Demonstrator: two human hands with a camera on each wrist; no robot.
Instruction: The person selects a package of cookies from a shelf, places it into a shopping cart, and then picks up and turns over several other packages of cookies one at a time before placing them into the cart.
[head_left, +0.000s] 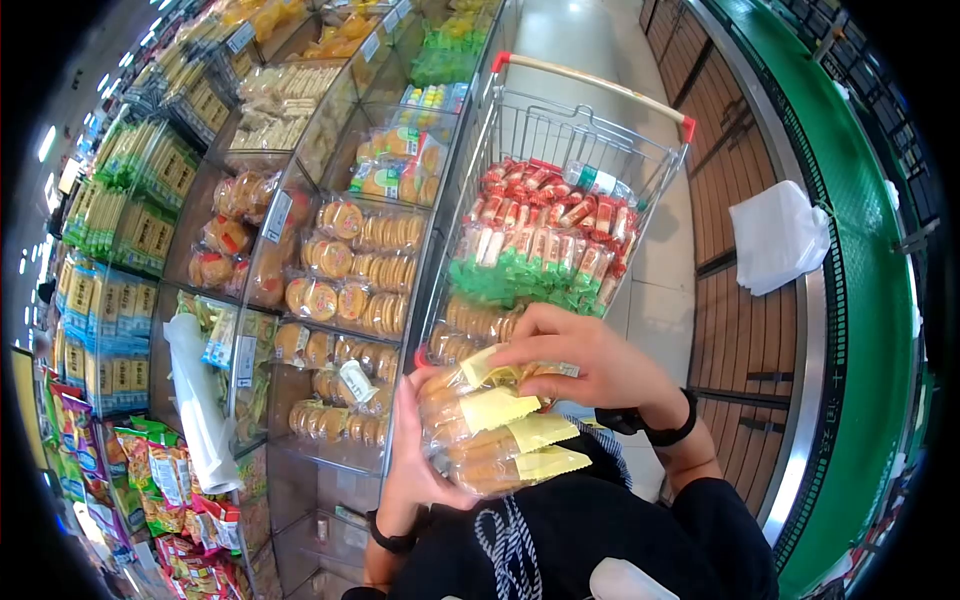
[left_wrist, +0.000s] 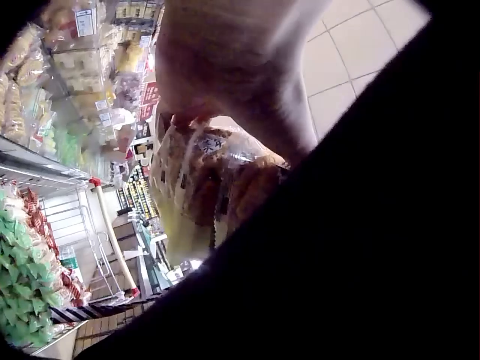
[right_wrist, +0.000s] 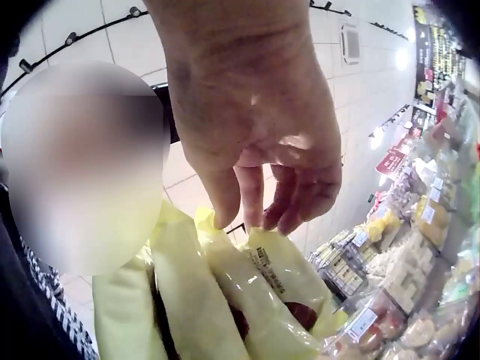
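Several clear-wrapped bread rolls [head_left: 450,410] with yellow wrapper ends stand in a row in front of the person's body. The left hand [head_left: 418,465] holds the row from the left and below, thumb along the near side. In the left wrist view, the rolls [left_wrist: 202,180] show under that hand, partly cut off by a dark area. Above the far end of the row, the right hand [head_left: 585,355] pinches a yellow wrapper end. The right wrist view has its thumb and fingers [right_wrist: 289,214] at the tops of the yellow wrappers [right_wrist: 217,270].
A shopping cart [head_left: 600,88] ahead carries red-and-white wrapped snacks [head_left: 555,205], green-ended packs [head_left: 520,285] and round biscuits. Clear bins of packaged biscuits [head_left: 345,260] line the left, with a plastic bag roll [head_left: 200,400]. White bags [head_left: 780,237] hang at the right.
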